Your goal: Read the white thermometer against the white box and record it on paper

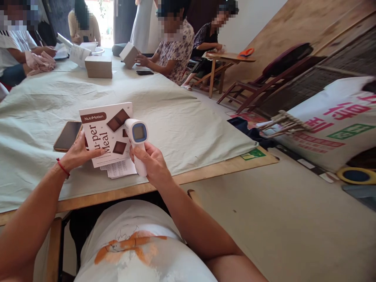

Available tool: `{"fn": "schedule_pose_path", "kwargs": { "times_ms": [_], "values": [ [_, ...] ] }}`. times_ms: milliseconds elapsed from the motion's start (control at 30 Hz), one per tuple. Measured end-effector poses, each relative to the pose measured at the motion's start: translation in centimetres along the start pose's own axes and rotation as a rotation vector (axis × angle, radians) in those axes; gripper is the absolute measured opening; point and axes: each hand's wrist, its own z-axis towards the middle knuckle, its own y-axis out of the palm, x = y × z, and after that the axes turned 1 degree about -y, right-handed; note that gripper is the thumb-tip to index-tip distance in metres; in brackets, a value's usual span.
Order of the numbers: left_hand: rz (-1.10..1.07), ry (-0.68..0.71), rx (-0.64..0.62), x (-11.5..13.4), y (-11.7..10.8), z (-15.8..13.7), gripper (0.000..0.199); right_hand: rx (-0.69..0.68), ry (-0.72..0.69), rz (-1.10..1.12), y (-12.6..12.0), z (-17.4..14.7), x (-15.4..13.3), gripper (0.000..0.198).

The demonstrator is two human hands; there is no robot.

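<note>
My left hand (pixel 76 152) grips the left side of a white box (pixel 102 113) printed "NutriMotion" with brown chocolate squares, thumb across its front and the other fingers hidden behind. In my right hand (pixel 155 162) is a white infrared thermometer (pixel 140 156), held upright by its handle, with its blue-rimmed screen facing me. Its head overlaps the box's right edge; whether they touch I cannot tell. Beneath the box lie several printed paper slips (pixel 122 169). A dark smartphone (pixel 67 135) rests on the cloth behind my left hand.
A pale cloth (pixel 182 129) covers the table, whose wooden edge (pixel 205 168) runs in front of me. Farther back are a cardboard box (pixel 99 67), another phone (pixel 144 73) and several seated people. On the right stand a folding chair (pixel 264 78) and a printed sack (pixel 331 117).
</note>
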Motion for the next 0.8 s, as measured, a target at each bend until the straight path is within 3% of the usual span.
{"fn": "schedule_pose_path", "kwargs": {
  "times_ms": [300,467,600,800],
  "values": [
    [0.049,-0.061,-0.038,0.8,-0.2,-0.1,0.072,0.130,-0.057,-0.040,-3.1,-2.0,-0.4,0.047],
    [0.036,-0.066,-0.059,0.9,-0.3,-0.1,0.067,0.197,-0.107,-0.143,-5.0,-0.9,-0.2,0.043],
    [0.074,-0.059,-0.070,0.8,-0.4,-0.1,0.068,0.162,-0.101,-0.506,-7.2,2.2,-0.2,0.043],
    [0.096,-0.029,-0.043,0.5,-0.5,-0.1,0.070,0.060,0.006,-1.426,-7.6,6.6,0.1,0.038]
  ]
}}
